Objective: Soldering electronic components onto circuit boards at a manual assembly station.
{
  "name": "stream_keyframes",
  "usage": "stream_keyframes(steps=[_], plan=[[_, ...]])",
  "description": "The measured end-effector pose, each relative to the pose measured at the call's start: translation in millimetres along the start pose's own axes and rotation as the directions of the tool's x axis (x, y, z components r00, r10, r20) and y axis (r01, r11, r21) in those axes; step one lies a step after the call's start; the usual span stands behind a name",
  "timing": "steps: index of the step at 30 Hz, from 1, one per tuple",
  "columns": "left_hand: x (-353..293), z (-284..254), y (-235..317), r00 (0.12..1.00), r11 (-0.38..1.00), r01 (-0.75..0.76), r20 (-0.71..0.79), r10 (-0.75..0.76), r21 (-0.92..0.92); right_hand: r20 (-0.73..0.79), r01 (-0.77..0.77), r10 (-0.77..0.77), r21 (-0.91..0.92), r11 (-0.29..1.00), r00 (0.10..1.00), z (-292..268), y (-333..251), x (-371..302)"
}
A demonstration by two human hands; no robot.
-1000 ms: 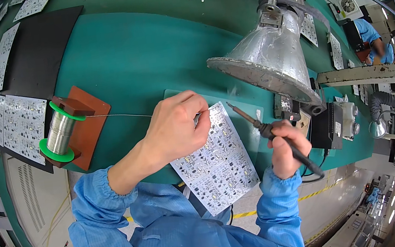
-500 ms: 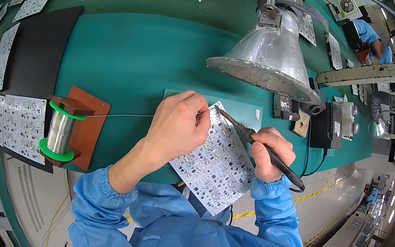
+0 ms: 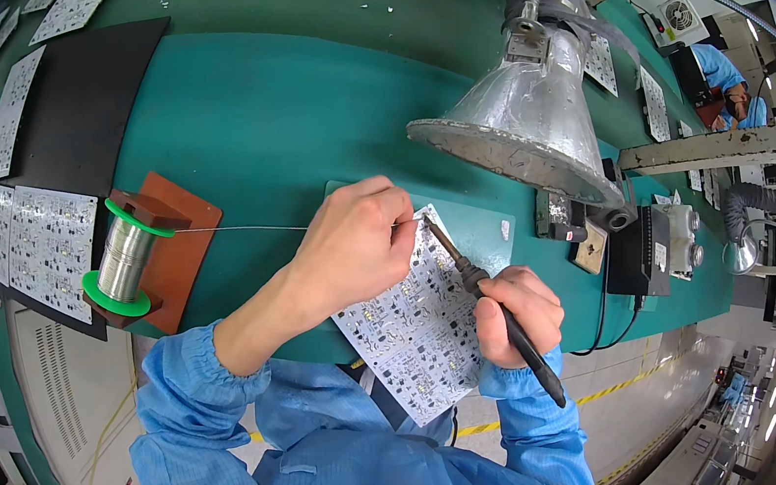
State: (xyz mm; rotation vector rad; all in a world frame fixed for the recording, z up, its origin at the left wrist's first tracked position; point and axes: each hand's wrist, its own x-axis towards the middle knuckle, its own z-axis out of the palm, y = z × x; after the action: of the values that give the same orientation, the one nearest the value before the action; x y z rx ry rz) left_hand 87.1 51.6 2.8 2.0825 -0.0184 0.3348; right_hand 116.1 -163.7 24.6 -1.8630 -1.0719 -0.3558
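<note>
A white circuit board (image 3: pixel 418 337) lies at the near edge of the green bench (image 3: pixel 288 98). My left hand (image 3: pixel 354 244) rests over its upper left part and pinches a thin solder wire (image 3: pixel 237 228) that runs from a green-flanged spool (image 3: pixel 123 262) on a brown stand. My right hand (image 3: pixel 515 313) grips a black soldering iron (image 3: pixel 487 300). Its tip meets the end of the wire at the board's top edge, just beside my left fingertips.
A metal fume-extraction hood (image 3: pixel 522 134) hangs above the board's right side. A black soldering station (image 3: pixel 652 250) sits at the right. More white boards (image 3: pixel 36 242) and a black mat (image 3: pixel 90 96) lie at the left. Another person in blue (image 3: pixel 718 82) works far right.
My right hand has brought the soldering iron leftward from the bench's right side, and its tip now touches the wire at the board's top edge. The left hand has stayed put.
</note>
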Motion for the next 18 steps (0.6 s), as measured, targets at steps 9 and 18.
stream_keyframes(steps=[9,18], plan=[[23,-13,3,0.934,0.98,0.181,0.299,-0.196,0.077,0.182,-0.103,0.131,-0.153,0.983,0.975,-29,-23,-26],[10,-3,-9,0.835,0.869,0.377,0.524,-0.168,-0.322,0.081,-0.198,0.212,-0.156,0.968,0.974,-8,-23,-60]])
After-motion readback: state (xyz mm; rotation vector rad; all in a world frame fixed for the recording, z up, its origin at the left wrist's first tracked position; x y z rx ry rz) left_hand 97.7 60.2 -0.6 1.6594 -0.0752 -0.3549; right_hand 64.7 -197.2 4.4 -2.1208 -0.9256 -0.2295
